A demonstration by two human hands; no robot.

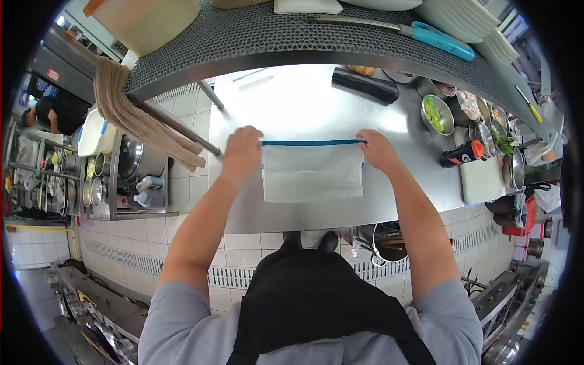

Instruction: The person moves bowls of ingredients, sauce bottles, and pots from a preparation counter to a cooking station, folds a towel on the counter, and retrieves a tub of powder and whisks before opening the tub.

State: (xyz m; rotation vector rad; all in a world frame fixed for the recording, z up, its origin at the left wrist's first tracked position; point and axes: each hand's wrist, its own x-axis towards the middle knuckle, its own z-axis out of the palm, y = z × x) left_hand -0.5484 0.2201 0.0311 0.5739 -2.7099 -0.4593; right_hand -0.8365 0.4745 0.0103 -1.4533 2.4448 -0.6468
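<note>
A white cloth (313,174) with a dark blue band along its far edge is spread over the steel table (292,216) in front of me. My left hand (243,149) is closed at the band's left end, its fingers curled and partly hidden. At the opposite end, my right hand (377,149) pinches the band's corner between thumb and fingers. The blue edge is stretched straight between both hands, and the cloth's near side hangs toward me, fairly flat.
A mesh-lined shelf (243,45) crosses above the table's far side, holding a blue-handled lighter (441,41) and plates (459,21). A black roll (365,86) lies at the back. To the right are a lettuce bowl (438,114), a bottle (462,154) and a cutting board (482,179).
</note>
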